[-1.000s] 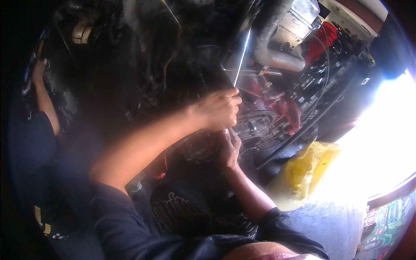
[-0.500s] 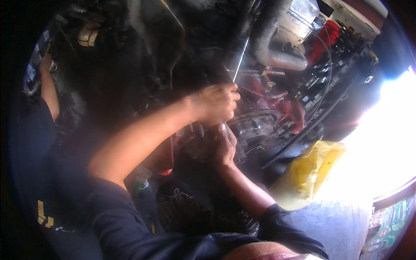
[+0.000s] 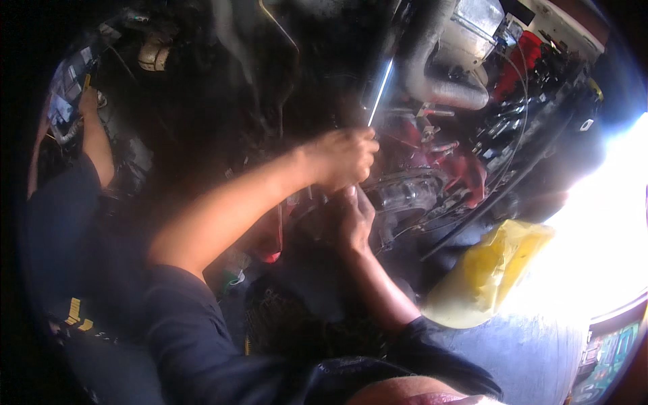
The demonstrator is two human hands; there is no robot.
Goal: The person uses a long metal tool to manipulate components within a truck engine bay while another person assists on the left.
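Observation:
My left hand (image 3: 341,156) is closed in a fist in the middle of the head view. A thin, shiny metal rod (image 3: 380,94) runs up from the top of this fist; its far end fades into dark machinery. Directly below, with its thumb pointing up against the underside of the left fist, is my right hand (image 3: 354,219). Its fingers curl away from view, and what they grip cannot be made out. Just right of both hands lie dirty engine parts (image 3: 408,196) and red-painted metal parts (image 3: 466,177).
A thick grey pipe (image 3: 449,93) bends above right, near a silver metal box (image 3: 476,30). A yellow plastic container (image 3: 496,273) stands at lower right beside strong glare. A thin black rod (image 3: 466,233) slants past it. At far left, another person's arm (image 3: 98,145) reaches into the machinery.
The whole view has shifted slightly, so most things sit further right. Both hands keep nearly the same grip, with the right thumb a little higher. The other person's arm shows more.

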